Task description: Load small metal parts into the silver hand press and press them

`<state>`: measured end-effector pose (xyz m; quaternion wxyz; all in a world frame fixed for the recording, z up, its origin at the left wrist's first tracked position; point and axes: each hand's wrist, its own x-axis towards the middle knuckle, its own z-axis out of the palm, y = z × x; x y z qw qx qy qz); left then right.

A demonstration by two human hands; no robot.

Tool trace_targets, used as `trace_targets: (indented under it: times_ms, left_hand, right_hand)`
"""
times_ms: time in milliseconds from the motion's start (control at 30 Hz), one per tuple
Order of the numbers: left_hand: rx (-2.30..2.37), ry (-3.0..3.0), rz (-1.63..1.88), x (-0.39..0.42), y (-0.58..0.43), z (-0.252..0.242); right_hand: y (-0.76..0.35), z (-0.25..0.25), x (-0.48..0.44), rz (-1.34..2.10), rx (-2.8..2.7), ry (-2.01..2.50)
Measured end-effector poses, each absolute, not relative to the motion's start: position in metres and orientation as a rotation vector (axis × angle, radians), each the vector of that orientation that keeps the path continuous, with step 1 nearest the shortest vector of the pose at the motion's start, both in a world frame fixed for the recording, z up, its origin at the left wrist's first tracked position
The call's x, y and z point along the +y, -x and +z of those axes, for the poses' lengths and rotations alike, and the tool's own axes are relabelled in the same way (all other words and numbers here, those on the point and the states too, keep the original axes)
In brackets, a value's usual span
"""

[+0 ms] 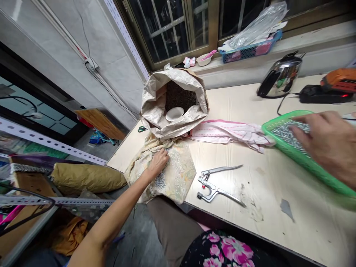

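Observation:
My left hand (159,162) rests on a floral cloth (182,167) at the table's front left, its fingers bent and close together. Small silvery metal pieces (160,181) lie on the cloth beside and under it; what the fingers hold is hidden. At the right, my right hand (324,135) hovers over a green plastic basket (311,167), thumb and forefinger apart, slightly blurred. Many small shiny metal pieces (290,131) fill the basket. Between the hands, metal hand pliers (213,189) with a spring lie with their handles spread.
Behind the cloth stands an open sack (152,100) of dark loose material, with a white dish (174,114) in it. A pink-striped towel (228,133) lies beside it. Farther back are a steel kettle (285,76) and an orange battery (339,79) on a charger.

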<state>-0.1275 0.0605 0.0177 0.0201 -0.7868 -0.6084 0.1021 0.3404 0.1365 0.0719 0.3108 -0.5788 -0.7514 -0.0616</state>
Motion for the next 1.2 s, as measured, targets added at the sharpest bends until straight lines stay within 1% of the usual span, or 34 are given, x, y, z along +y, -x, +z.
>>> trace_targets:
  times_ms: [67, 133, 267, 333, 400, 567, 633, 700, 800, 1000, 1100, 1200]
  left_hand:
    - [-1.905, 2.464, 0.322, 0.064, 0.125, 0.019]
    - [-1.931, 2.456, 0.311, 0.066, 0.123, 0.019]
    - [-2.011, 2.387, 0.250, 0.068, 0.121, 0.023]
    - [-2.042, 2.346, 0.199, 0.064, 0.118, 0.028]
    - [-2.125, 2.349, 0.007, 0.055, 0.109, 0.033]
    - [-2.630, 2.465, -0.839, 0.007, 0.056, 0.035]
    - [-2.873, 2.422, -1.081, -0.011, 0.033, 0.028]
    - [-3.029, 2.338, -1.230, -0.023, 0.015, 0.020]
    - [-3.069, 2.276, -1.257, -0.031, 0.002, 0.007]
    - [-3.098, 2.253, -1.162, -0.031, -0.001, -0.003]
    - [-3.190, 2.247, -1.052, -0.026, 0.000, -0.002]
    - [-3.252, 2.336, -0.842, -0.015, 0.001, 0.001]
  right_hand:
    - [-0.352, 0.065, 0.131, -0.224, -1.979, 1.633]
    - [-0.343, 0.051, 0.116, -0.157, -2.072, 1.562]
    - [-0.290, 0.014, 0.068, 0.230, -2.361, 1.065]
    - [-0.263, -0.002, 0.043, 0.337, -2.458, 0.921]
    - [-0.244, -0.013, 0.026, 0.368, -2.549, 0.904]
    - [-0.230, -0.029, 0.019, 0.360, -2.646, 0.972]
    - [-0.230, -0.031, 0.021, 0.349, -2.655, 0.946]
    - [-0.231, -0.031, 0.021, 0.266, -2.646, 0.900]
    - [-0.231, -0.027, 0.014, 0.121, -2.624, 0.811]
    - [-0.232, -0.019, 0.005, 0.060, -2.622, 0.738]
    - [-0.232, -0.020, 0.007, 0.048, -2.635, 0.737]
    - [-0.233, -0.022, 0.010, 0.081, -2.669, 0.766]
